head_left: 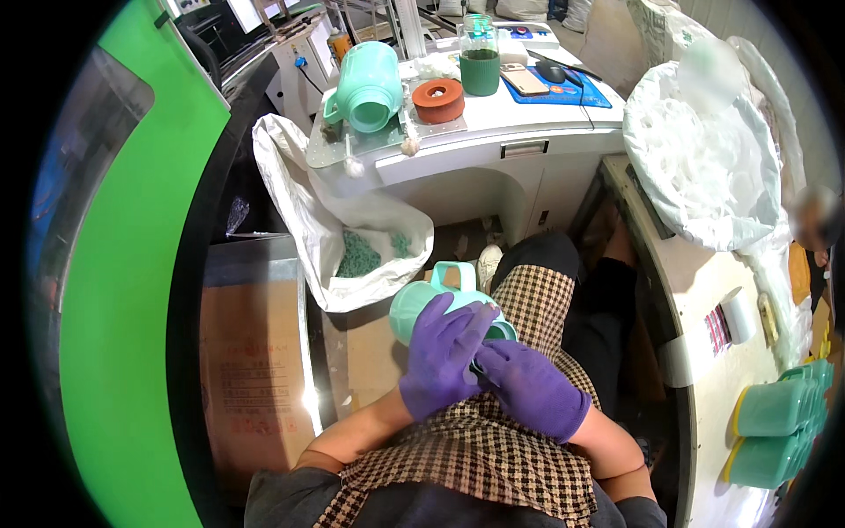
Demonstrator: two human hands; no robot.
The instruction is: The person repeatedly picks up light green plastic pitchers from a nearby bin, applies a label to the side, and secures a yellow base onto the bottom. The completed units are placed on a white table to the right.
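Over my lap lies a mint-green plastic jug [406, 310], on its side, its loop handle up and its round opening turned toward my right. My left hand [444, 356], in a purple glove, is closed over the jug near that opening. My right hand [539, 387], gloved the same, is closed just below the opening, close to my left fingertips. Something thin and dark shows between the two hands; the fingers hide most of it, and I cannot make out its kind. A checked apron [466, 458] covers my lap beneath.
A white sack [398, 231] with green shavings stands ahead-left. On the desk [396, 172] are another mint jug [370, 84], an orange tape roll [438, 101], a glass bottle [480, 66] and a phone [525, 80]. To the right are a bag of white pieces [704, 167] and several green containers [766, 459].
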